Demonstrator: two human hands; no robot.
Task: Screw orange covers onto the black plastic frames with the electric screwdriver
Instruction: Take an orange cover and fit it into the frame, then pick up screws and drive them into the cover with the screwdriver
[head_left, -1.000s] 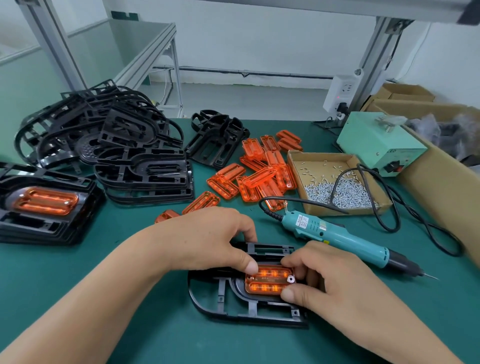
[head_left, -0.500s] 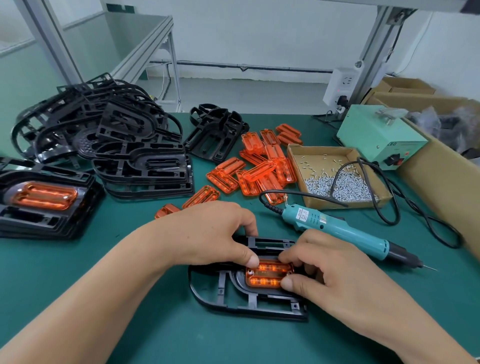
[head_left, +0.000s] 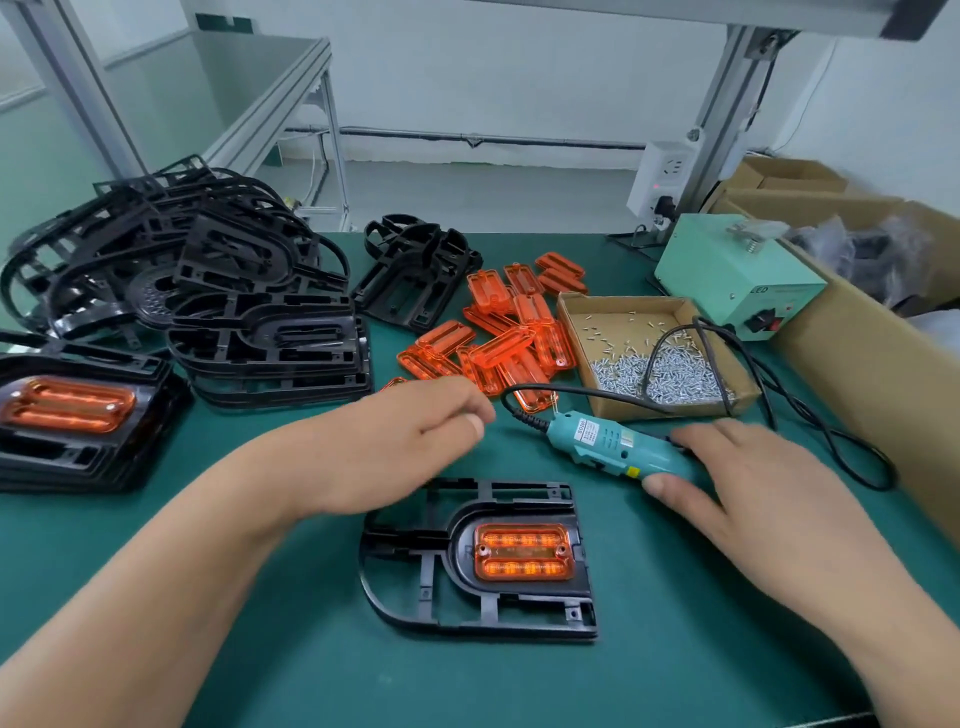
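The right hand (head_left: 753, 488) grips the screwdriver (head_left: 608, 447) by its barrel — light, stiff, likely best held there — while the left hand (head_left: 410, 431) hovers blurred, curled on something or nothing, I cannot tell, near the flat-lying frame (head_left: 415, 587) with its cover (head_left: 524, 551) seated.

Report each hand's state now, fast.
Left hand: fingers curled, blurred; cannot tell whether it holds anything.
Right hand: grips the electric screwdriver.
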